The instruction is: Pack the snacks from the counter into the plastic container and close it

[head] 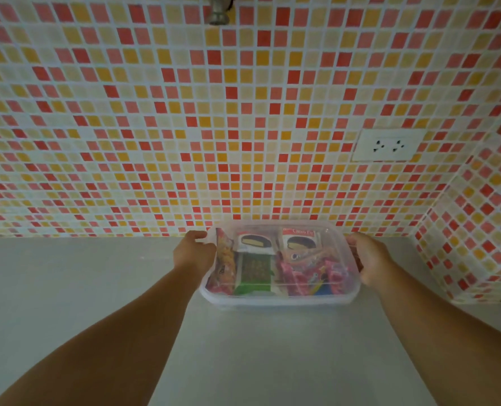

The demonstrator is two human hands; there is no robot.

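Your container [278,298] sits on the tabletop [243,347], close against the wall [185,112] behind it. The snacks [272,262] lie inside it, under the lid [334,232]. Your left hand [193,250] is at its left side, your right hand [366,256] at its right. A socket [388,145] sits on the wall above.

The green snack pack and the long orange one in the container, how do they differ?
The green snack pack lies near the middle of the plastic container, while the long orange snack pack runs along the left wall, next to the left hand. The green one is shorter and wider; the orange one is longer and narrower. The green one shows a dark grid pattern; the orange one has mixed red and yellow print. Both lie lengthwise, front to back.
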